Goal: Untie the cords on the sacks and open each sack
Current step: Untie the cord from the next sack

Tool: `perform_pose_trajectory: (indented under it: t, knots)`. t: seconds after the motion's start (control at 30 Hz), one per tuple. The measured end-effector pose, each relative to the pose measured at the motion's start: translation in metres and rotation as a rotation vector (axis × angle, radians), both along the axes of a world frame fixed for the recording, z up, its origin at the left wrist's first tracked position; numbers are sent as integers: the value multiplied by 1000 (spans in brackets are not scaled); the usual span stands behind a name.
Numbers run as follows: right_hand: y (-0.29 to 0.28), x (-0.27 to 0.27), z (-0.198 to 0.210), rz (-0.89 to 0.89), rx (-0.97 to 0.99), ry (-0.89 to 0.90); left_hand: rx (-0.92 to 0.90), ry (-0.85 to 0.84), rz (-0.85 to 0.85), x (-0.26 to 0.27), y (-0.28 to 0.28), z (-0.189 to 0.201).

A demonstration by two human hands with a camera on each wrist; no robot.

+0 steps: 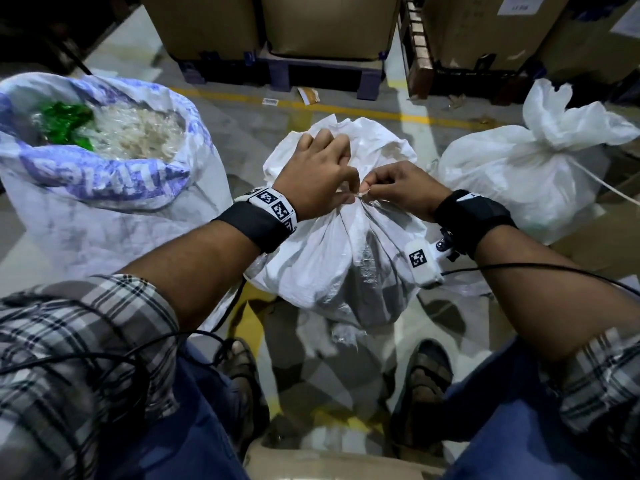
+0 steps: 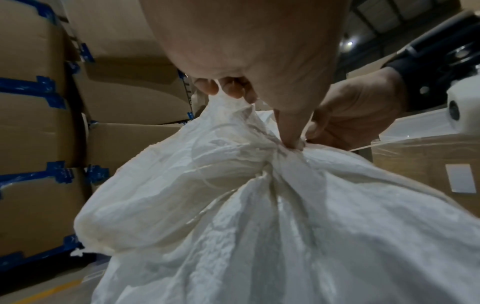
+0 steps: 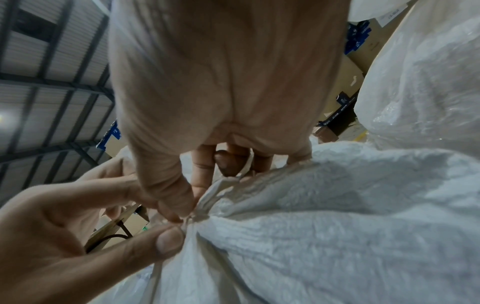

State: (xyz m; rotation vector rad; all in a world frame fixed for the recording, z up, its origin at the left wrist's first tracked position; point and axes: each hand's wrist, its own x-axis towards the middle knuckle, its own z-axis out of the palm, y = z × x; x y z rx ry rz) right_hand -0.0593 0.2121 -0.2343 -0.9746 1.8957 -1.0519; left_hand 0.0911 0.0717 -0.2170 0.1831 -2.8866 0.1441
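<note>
Standing on the floor [image 1: 249,109] between the person's feet is the middle white sack [image 1: 332,258], with its neck bunched tight and tied. The left hand [image 1: 318,174] curls over the loose top of this sack, and its thumb and first finger pinch at the tied neck. The right hand [image 1: 398,188] sits just beside it, thumb and first finger pinched on the thin pale cord [image 1: 362,195] at the knot, with the other fingers curled in. In the right wrist view both thumbs meet at the knot, almost touching. In the left wrist view the left hand's fingertips [image 2: 231,90] hold the sack's top flap, and a thin strand of cord runs off to the right. On the left stands an open sack with blue letters [image 1: 104,174], full of clear plastic scraps and a bit of green plastic [image 1: 65,123]. On the right stands another white sack [image 1: 526,174], tied shut at its neck, with a cord trailing away from it. Big brown cardboard boxes [image 1: 329,22] sit on pallets behind the sacks.
</note>
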Motion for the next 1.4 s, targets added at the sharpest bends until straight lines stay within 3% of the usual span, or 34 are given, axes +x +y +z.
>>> perform_pose_trajectory:
  t: [0.43,0.53,0.67,0.73,0.93,1.07,1.2,1.33,1.4]
  knots:
    - [4,-3,4,1,-11,41,-19,18,36,7,-26,1]
    - [5,-4,4,-12,7,22,49,19,33,14,-38,3]
    - [2,1,4,-19,-12,27,287,42,-53,19,-37,8]
    - [1,2,4,-22,-52,27,354,29,-58,16,-27,9]
    - [1,1,6,-98,-231,-88,271,-76,70,4,4,-7]
    - [0,-1,17,-195,-309,-119,316,-129,126,1,5,-12]
    - [-2,-1,41,-276,-375,-26,422,-230,162,-1,-2,-5]
    - [-4,-1,77,-255,-564,-150,356,-348,164,-2,-4,-1]
    - [-3,0,88,-233,-626,-204,326,-298,200,-3,3,-1]
